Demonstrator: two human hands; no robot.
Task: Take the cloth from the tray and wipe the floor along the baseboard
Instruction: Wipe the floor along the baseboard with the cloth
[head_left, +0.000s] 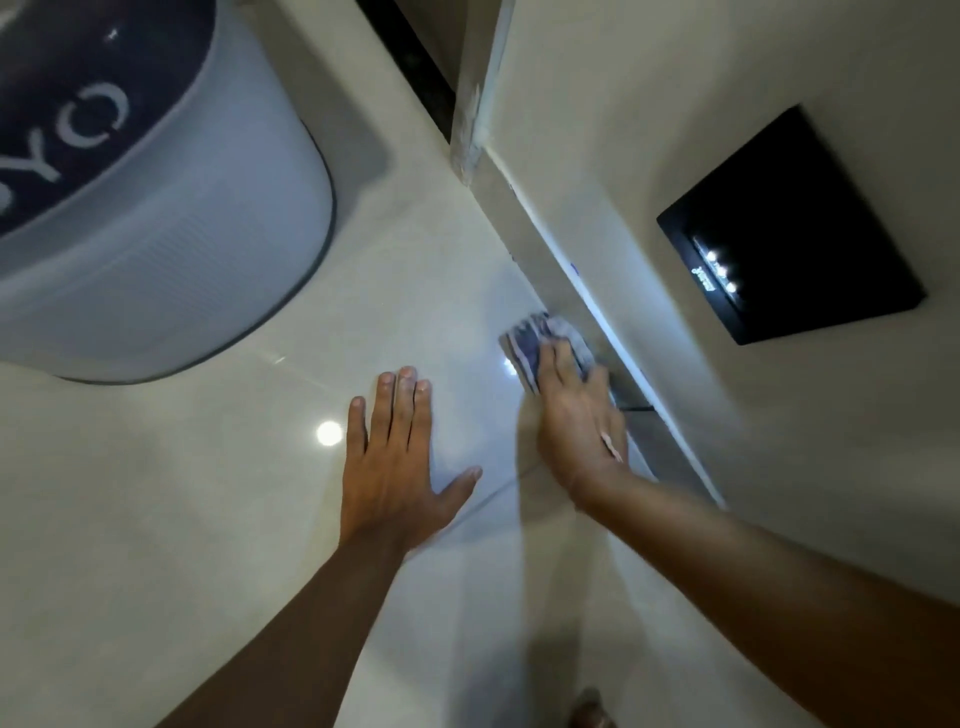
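Observation:
A folded, blue-and-white patterned cloth (530, 340) lies flat on the glossy pale floor tiles, right against the grey baseboard (566, 270). My right hand (576, 410) presses down on the cloth, with its fingers covering the near half. My left hand (397, 457) rests flat on the floor to the left, fingers spread, holding nothing. The tray is not in view.
A large round white appliance (171, 218) with a dark top stands on the floor at the upper left. A black panel (789, 228) with small lights is set in the cream wall on the right. A wall corner edge (470, 104) rises at the top centre.

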